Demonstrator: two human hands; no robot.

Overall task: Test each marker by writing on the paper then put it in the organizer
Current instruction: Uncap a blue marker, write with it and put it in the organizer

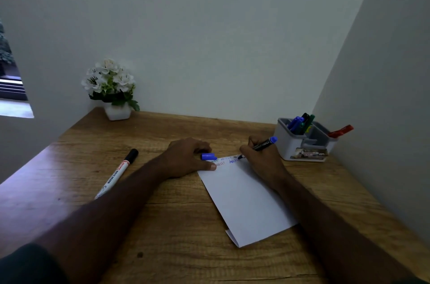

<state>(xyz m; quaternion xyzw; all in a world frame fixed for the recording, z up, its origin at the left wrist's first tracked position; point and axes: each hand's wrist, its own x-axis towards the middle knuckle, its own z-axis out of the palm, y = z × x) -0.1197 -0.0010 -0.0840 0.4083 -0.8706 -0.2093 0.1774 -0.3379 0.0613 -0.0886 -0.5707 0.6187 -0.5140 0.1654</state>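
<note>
Right hand (256, 155) grips the blue marker (263, 144), tip on the paper (246, 200); the organizer (302, 144) sits just right of it. Left hand (186, 158) pinches the blue cap (208, 156), pinning the paper.

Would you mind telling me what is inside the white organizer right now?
The organizer holds blue and green markers in its left compartment and a red marker leaning out right; its walls hide their lower ends.

The paper (246, 200) lies mid-table (176, 225), organizer (302, 144) behind-right, whiteboard marker (116, 174) left, flowerpot (117, 111) behind-left.
</note>
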